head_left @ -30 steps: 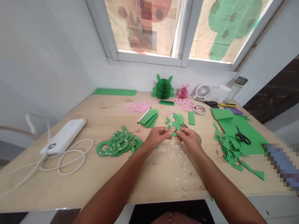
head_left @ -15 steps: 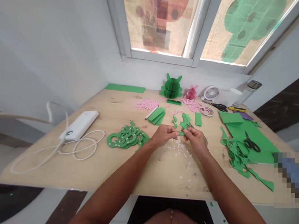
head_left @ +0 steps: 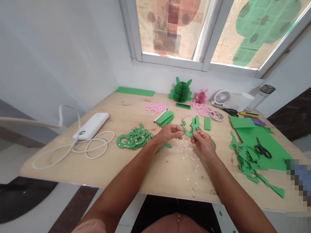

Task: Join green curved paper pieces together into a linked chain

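My right hand pinches a curved green paper cutout between thumb and fingers. Close by, at the cutout's left end, the fingers of my left hand are pressed together; what lies between them is too small to make out. Behind the hands are more wavy green cutouts. Small white strips are scattered on the wood below. A heap of green ring-shaped and curved cutouts with white strips on them lies left of my left hand.
On the wooden table, a white power bank with a looped cable is at left. Black scissors rest on green paper at right, beside green scraps. Pink cutouts, a tape roll and a small fan are farther back.
The green cutout now shows more fully between my hands, and my left hand has drawn slightly up. A green piece now shows beside my left wrist. The view has shifted slightly.
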Motion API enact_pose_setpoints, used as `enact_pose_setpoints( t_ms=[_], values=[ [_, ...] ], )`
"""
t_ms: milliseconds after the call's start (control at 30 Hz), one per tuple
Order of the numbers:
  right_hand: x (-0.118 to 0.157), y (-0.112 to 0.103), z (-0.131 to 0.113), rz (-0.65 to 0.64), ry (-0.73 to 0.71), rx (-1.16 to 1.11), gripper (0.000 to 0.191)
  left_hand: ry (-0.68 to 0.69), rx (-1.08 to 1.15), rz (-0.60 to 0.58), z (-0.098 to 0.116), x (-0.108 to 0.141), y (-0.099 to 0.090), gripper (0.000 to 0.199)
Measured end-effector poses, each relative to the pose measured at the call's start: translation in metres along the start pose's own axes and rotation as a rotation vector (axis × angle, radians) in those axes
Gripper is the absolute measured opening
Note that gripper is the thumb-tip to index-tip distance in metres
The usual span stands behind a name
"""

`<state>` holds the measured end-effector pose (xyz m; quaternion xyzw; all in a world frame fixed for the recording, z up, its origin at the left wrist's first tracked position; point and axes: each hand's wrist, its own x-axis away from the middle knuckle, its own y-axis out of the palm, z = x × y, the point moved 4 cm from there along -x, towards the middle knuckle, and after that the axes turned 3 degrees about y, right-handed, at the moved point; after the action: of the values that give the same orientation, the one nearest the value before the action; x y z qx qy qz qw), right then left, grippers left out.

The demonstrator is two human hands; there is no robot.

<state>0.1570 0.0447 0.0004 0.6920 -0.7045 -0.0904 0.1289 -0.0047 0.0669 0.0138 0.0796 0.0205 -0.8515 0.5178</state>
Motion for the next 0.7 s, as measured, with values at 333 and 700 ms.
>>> enact_pose_setpoints(
  t_ms=[333,700],
  values=[
    [-0.002,-0.004,-0.003,0.022,-0.031,0.033,0.022,-0.012,-0.704,0.220,0.021,0.006,-0.043,0.020],
    [-0.005,-0.005,0.003,-0.025,-0.102,0.249,0.025,-0.093,-1.270,-0.068,0.007,0.043,-0.031,0.009]
  ],
)
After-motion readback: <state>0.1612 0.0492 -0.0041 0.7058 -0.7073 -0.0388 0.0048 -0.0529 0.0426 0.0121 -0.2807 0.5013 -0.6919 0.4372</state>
